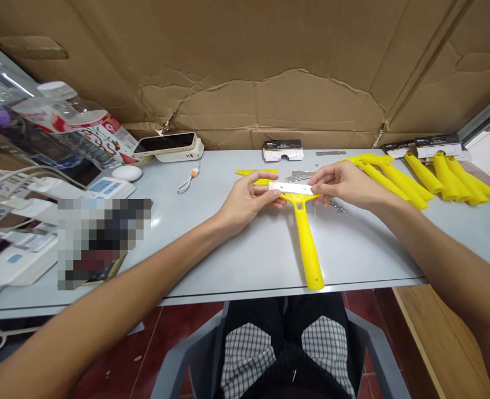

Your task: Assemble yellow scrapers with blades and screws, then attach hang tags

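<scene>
A yellow plastic scraper (307, 244) is in front of me, its handle pointing toward the table's front edge. Across its wide head lies a flat silver blade (294, 189). My left hand (247, 200) grips the left end of the head and blade, thumb on top, fingers behind. At the opposite end, my right hand (341, 184) pinches the blade's right end against the head. Just behind are another yellow plastic piece (253, 176) and thin metal strips (300, 175), partly hidden by my hands. Small screws (337, 206) lie beside my right hand.
Yellow handles (394, 177) and several more scrapers (457, 177) with black-and-white cards lie at right. A folded card (283, 151) and metal strip (330, 153) sit near the cardboard wall (245, 66). Bottles (99, 130), a phone (166, 144) and power strips (20, 260) crowd the left.
</scene>
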The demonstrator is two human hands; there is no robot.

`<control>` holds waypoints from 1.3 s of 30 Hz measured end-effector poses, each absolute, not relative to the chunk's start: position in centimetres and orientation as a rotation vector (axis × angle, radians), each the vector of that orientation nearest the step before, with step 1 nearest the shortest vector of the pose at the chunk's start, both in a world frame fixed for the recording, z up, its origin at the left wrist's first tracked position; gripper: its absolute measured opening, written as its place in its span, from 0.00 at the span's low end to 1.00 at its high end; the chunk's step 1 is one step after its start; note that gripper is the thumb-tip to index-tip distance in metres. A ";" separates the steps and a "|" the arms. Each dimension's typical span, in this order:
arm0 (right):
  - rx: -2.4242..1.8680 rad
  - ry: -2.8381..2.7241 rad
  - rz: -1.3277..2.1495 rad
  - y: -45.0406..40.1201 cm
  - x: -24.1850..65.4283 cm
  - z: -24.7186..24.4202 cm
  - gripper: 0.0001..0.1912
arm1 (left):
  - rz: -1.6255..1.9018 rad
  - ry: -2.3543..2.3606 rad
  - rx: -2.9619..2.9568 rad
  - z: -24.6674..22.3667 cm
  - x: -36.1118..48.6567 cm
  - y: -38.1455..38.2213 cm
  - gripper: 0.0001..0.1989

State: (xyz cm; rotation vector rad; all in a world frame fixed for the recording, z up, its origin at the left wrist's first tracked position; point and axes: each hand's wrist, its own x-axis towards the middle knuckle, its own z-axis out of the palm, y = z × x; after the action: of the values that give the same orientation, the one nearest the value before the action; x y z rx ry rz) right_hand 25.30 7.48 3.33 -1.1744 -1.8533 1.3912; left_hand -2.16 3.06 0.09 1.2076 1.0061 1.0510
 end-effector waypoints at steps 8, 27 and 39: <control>-1.187 -1.826 1.348 7.4 25.2 3.3 0.07 | 1.047 1.014 1.143 0.0 -1.9 3.2 0.11; -1.215 -1.810 1.422 6.8 24.6 3.5 0.14 | 1.061 1.162 1.154 0.7 -1.7 3.0 0.13; -1.257 -1.739 1.334 6.6 24.3 3.4 0.08 | 0.929 1.087 1.026 0.0 -1.9 3.2 0.05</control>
State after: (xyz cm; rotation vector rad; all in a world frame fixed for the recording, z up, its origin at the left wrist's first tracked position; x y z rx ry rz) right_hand 24.26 6.56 3.38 -1.2569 -1.7387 1.3336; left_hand -1.93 3.25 0.02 1.0265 1.0868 0.9293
